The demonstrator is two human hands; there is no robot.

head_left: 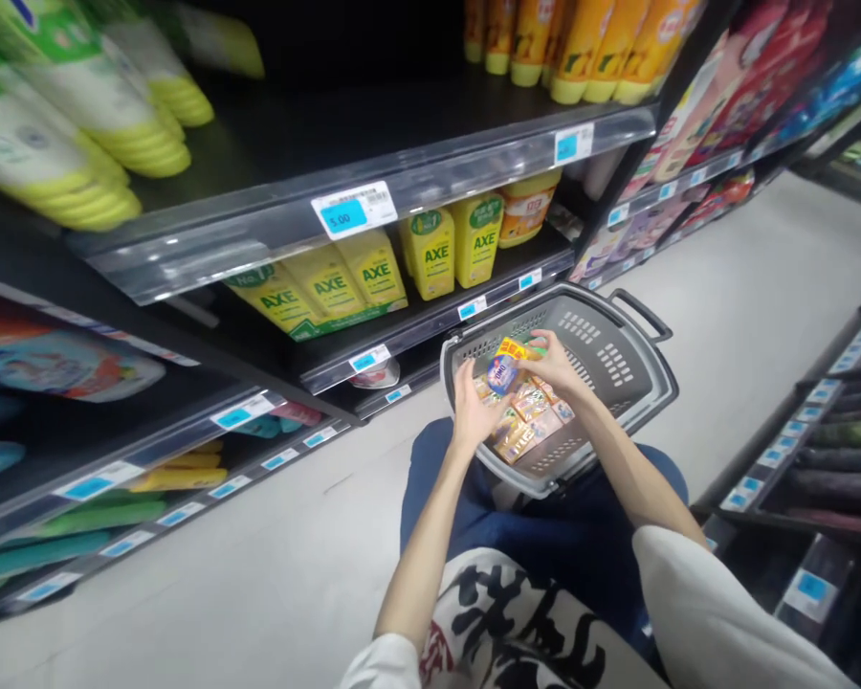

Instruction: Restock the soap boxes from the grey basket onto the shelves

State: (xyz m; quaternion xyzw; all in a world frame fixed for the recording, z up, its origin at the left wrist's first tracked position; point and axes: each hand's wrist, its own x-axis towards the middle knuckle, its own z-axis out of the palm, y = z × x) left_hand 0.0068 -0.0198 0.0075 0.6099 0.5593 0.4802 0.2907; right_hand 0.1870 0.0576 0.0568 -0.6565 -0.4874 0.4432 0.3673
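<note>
A small blue OMO soap pack with a yellow top part is held tilted over the shopping basket. My right hand is closed on the pack's right side, its fingers partly hidden behind it. My left hand is beside the pack's left, fingers apart and raised; its thumb reaches toward the pack's lower edge, and I cannot tell whether it touches. Under the hands, several orange and pink wrapped soap packs lie in the grey basket, which sits at my knees with its handle folded outward.
To the left and ahead, a black shelf holds yellow AXE bottles, an orange-labelled tub and orange bottles above. Green and white bottles stand upper left. Pale floor runs along the aisle; another shelf borders the right.
</note>
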